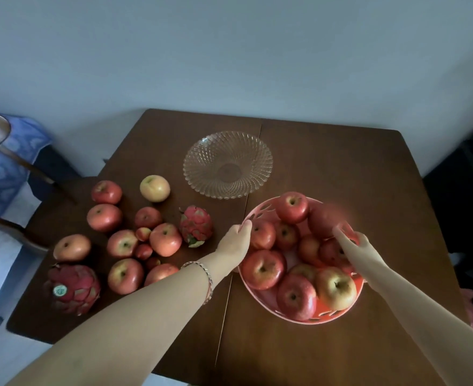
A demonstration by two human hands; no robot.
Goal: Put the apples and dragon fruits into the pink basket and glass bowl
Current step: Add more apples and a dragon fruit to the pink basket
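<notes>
Pink plastic, that's the basket, sitting on the right half of a dark wooden table and already loaded with red apples. One yellowish apple sits near the front rim, and another red one is perched up at the back edge.

The left hand is on the basket's left rim, fingers curled over the edge with the thumb on top, so it's gripping the rim itself. There's a thin bracelet on that wrist. The right hand is reaching into the right side of the basket, fingers bent around a blurry red apple. I can't tell how firm that hold is because of the blur.

The glass bowl is behind the basket toward the middle of the table, with nothing in it.

Over on the left half there's a loose bunch of apples on the tabletop, plus a pale yellow one a bit apart at the back. A small dragon fruit lies just right of that bunch, and a bigger dragon fruit with a sticker sits at the front left corner.
</notes>
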